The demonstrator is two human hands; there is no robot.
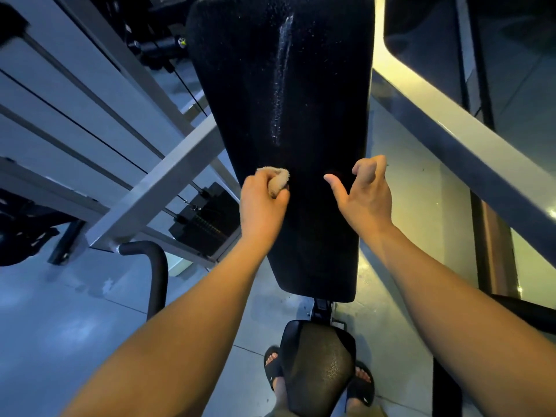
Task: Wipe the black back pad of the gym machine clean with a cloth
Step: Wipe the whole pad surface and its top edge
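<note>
left hand (pixel 263 206) grips cloth (pixel 278 179) on back pad (pixel 255 85), right hand (pixel 365 200) loose

pad (pixel 301 230): I'm seeing matt black upholstery, fine-grained, with a pale speckled streak.
cloth (pixel 278 179): I'm reading fuzzy tan terry.
frame (pixel 168 176): I'm seeing smooth grey painted metal.
seat (pixel 319 365): I'm catching grained, slightly glossy black padding.

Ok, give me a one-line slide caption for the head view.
Left hand grips a tan cloth on the black back pad below a pale streak; right hand holds nothing.
</note>
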